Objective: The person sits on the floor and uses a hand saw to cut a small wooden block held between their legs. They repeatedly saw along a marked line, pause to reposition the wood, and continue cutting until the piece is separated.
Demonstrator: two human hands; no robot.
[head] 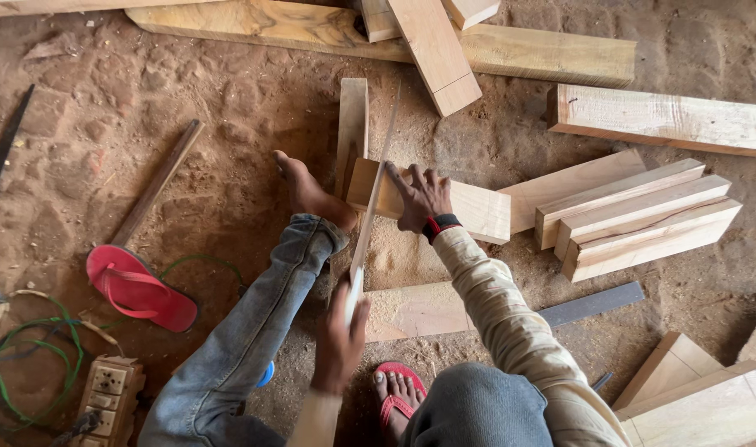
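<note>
Sawdust-strewn dirt floor (187, 83) | left hand (338, 343) clenched on handsaw (369, 217) handle | right hand (422, 197) spread flat, pressing pale wood block (477, 207) at centre, bare foot (307, 192) bracing it | red sandal (138, 288) left | stacked boards (643, 219) right

The left hand (338, 343) sits near, low in the scene, its fingers curled into a closed fist with the thumb side up, the pale-sleeved forearm running down and out of view. The right hand (422, 197) lies farther off and a little to the right, palm down, fingers spread and pressed flat, index finger pointing up-left. A dark and red band circles its wrist. The right arm, in a cream sleeve, bends back toward the body at lower right.
</note>
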